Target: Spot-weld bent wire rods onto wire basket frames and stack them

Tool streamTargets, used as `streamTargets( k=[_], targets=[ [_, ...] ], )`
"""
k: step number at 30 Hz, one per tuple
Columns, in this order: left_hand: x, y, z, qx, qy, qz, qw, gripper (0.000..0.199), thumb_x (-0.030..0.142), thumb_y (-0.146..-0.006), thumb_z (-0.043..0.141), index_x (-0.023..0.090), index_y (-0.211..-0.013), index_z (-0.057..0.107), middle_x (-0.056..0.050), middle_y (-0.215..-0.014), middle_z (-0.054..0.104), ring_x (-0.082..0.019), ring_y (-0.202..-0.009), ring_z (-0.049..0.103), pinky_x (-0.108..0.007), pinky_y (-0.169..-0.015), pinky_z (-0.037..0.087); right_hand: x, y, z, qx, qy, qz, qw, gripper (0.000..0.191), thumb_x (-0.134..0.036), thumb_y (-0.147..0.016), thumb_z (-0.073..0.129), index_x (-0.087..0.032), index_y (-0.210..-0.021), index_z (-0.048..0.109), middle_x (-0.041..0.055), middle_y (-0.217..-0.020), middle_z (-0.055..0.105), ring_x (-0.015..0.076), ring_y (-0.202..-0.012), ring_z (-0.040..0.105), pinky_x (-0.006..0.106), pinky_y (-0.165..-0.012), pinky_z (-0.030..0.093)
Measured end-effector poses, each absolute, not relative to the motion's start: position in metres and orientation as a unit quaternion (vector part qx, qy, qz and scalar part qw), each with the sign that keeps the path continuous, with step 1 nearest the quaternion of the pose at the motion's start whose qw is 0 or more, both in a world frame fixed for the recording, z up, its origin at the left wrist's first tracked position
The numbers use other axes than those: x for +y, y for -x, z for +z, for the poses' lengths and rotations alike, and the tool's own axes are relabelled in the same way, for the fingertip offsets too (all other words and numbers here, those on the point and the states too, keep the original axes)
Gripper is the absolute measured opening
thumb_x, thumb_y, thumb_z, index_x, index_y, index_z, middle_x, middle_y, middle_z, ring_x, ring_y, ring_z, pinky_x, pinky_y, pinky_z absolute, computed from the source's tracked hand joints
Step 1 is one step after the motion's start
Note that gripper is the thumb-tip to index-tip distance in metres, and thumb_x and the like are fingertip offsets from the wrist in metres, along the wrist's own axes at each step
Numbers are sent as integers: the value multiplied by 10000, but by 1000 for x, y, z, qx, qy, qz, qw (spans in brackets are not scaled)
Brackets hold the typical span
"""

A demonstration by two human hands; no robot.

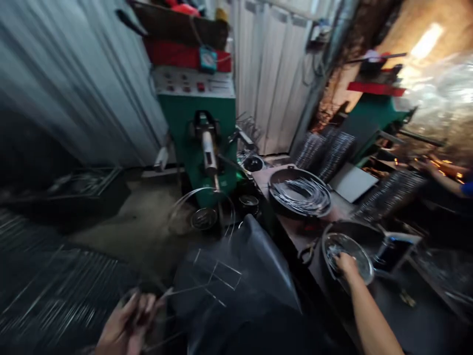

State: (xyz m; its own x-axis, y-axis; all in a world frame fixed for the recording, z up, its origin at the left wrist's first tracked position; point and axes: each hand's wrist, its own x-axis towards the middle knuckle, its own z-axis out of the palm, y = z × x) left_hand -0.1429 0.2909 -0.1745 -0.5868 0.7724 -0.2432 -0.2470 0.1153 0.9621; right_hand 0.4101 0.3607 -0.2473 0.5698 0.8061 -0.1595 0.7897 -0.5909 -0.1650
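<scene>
Left hand (127, 323) at lower left, blurred, pinched narrow on thin bent wire (192, 290) (motion smear hides fingers); right hand (345, 264) at lower right, touching steel dish (356, 254) inside black pan (347, 228), grip unclear.

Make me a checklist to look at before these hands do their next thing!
Left hand gripping the wire: cannot tell, too blurred.
Right hand touching the bowl: ok.
Bowl sitting inside the dark pan on the bench: ok.
Co-worker's hand apart from both hands: ok.
Hands wearing gloves: not ok, both are bare.
</scene>
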Motion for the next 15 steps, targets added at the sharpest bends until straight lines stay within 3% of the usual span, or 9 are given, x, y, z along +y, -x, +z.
streamTargets(
  k=[2, 3, 5, 9, 15],
  targets=[
    [299, 137, -178, 599, -191, 643, 437, 467, 510, -395, 806, 213, -631, 534, 36, -546, 515, -147, -546, 514, -334, -587, 523, 368, -411, -241, -462, 881, 95, 23, 239, -145, -779, 532, -199, -562, 616, 236, -740, 640, 282, -726, 667, 375, -640, 466],
    [305, 132, -178, 592, -202, 647, 436, 476, 481, -388, 814, 207, -658, 535, 41, -560, 514, -131, -547, 505, -302, -580, 509, 372, -407, -236, -471, 878, 85, 37, 206, -189, -780, 533, -207, -599, 630, 242, -770, 644, 295, -738, 665, 391, -651, 467],
    [319, 121, -178, 594, -248, 649, 406, 455, 450, -456, 803, 191, -708, 527, 35, -618, 521, -111, -570, 498, -236, -551, 464, 383, -387, -220, -506, 851, 81, 118, 153, -292, -769, 538, -217, -693, 648, 210, -821, 661, 307, -775, 656, 412, -696, 470],
    [344, 99, -183, 579, -308, 647, 389, 404, 423, -558, 770, 186, -731, 492, 35, -660, 494, -99, -592, 477, -199, -544, 428, 419, -298, -181, -628, 669, 218, 333, 324, -483, -761, 508, -190, -792, 644, 85, -804, 666, 237, -775, 619, 338, -738, 463],
    [363, 84, -198, 582, -322, 648, 372, 383, 433, -614, 742, 190, -771, 490, 25, -708, 503, -112, -652, 499, -210, -615, 434, 490, -148, -165, -629, 490, 469, 379, 349, -506, -709, 582, -157, -701, 587, -5, -626, 567, 124, -596, 502, 233, -579, 403]
  ],
)
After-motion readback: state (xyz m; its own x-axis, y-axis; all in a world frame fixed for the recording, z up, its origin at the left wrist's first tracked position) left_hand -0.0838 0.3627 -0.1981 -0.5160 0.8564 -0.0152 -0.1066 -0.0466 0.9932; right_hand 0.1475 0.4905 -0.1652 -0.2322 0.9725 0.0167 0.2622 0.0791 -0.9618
